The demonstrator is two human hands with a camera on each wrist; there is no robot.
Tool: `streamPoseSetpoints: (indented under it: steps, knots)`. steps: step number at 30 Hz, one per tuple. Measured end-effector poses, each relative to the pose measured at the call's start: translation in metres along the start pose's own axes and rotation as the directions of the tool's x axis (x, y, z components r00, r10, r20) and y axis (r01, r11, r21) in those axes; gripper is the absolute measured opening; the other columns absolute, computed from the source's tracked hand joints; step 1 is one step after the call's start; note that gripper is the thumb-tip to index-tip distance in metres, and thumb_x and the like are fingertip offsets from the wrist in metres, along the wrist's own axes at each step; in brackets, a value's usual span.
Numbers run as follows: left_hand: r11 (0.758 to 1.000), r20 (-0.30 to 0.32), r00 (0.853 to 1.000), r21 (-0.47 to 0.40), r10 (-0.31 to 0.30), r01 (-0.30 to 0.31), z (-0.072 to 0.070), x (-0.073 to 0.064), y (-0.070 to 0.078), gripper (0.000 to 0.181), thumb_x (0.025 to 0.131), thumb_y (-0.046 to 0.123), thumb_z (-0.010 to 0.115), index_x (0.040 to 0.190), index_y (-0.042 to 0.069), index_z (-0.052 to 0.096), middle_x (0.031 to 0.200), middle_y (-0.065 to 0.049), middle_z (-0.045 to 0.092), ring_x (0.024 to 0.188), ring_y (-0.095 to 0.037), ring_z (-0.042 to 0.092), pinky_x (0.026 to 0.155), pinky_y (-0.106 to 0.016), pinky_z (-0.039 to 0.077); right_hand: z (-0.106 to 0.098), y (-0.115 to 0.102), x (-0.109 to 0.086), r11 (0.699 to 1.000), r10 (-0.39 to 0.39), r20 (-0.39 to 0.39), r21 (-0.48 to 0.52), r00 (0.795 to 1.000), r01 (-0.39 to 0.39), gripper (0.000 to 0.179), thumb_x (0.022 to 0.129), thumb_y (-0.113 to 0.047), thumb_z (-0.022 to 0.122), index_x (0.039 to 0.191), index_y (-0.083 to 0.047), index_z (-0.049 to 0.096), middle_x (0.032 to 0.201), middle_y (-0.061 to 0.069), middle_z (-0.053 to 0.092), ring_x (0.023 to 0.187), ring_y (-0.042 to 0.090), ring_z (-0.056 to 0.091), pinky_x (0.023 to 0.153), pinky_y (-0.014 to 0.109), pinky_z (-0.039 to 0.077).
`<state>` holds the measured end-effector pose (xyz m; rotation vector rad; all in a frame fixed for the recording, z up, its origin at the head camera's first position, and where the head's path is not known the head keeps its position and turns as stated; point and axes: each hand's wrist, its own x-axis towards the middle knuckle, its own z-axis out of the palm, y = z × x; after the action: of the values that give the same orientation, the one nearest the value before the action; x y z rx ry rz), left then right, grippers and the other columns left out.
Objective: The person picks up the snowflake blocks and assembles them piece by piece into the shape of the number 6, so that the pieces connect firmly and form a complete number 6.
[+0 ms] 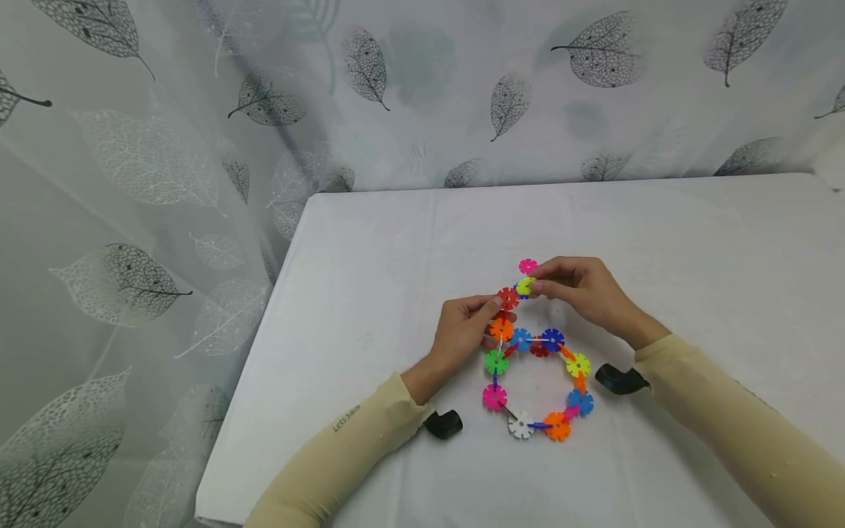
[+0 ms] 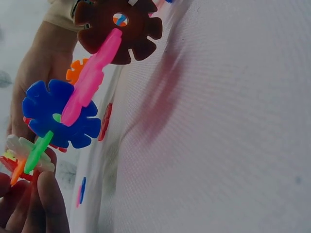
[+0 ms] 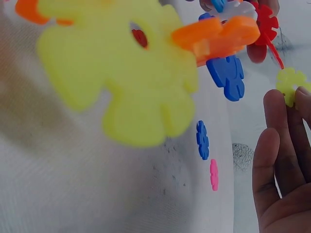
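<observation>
A ring of linked, notched plastic discs, a snowflake-disc chain [image 1: 520, 425], lies on the white table in many colours. My left hand [image 1: 462, 326] grips the upper left end of it, with thumb and fingers at a red disc [image 1: 507, 298] above an orange disc [image 1: 502, 329]. In the left wrist view, its fingers [image 2: 51, 194] hold the chain beside a green disc [image 2: 39, 151]. My right hand [image 1: 584, 290] pinches a yellow disc [image 3: 290, 82] by its edge, close to the red one. Other fingers of this hand extend loosely in the right wrist view.
A loose pink disc [image 1: 528, 265] and a blue disc [image 3: 202, 140] lie on the table [image 1: 370, 257] just beyond the hands. Black wrist devices [image 1: 444, 424] show beside both forearms. Leaf-patterned curtains [image 1: 422, 88] hang behind the table and along its left side.
</observation>
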<state>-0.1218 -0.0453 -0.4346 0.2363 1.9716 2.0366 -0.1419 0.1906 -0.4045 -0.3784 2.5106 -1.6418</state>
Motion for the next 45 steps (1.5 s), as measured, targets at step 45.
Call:
streamPoseSetpoints:
  steps: [45]
  knots:
    - [0.988, -0.002, 0.998, 0.141, 0.07, -0.069, 0.005, 0.002, -0.004, 0.03, 0.105, 0.027, 0.058, 0.109, 0.006, 0.079, 0.087, -0.001, 0.077, 0.087, -0.012, 0.07, 0.079, -0.026, 0.056, 0.015, 0.012, -0.006, 0.942, -0.274, -0.047, -0.213, 0.961, 0.258, 0.015, 0.09, -0.003, 0.075, 0.103, -0.012, 0.075, 0.094, -0.002, 0.075, 0.093, 0.021, 0.074, 0.085, 0.017, 0.052]
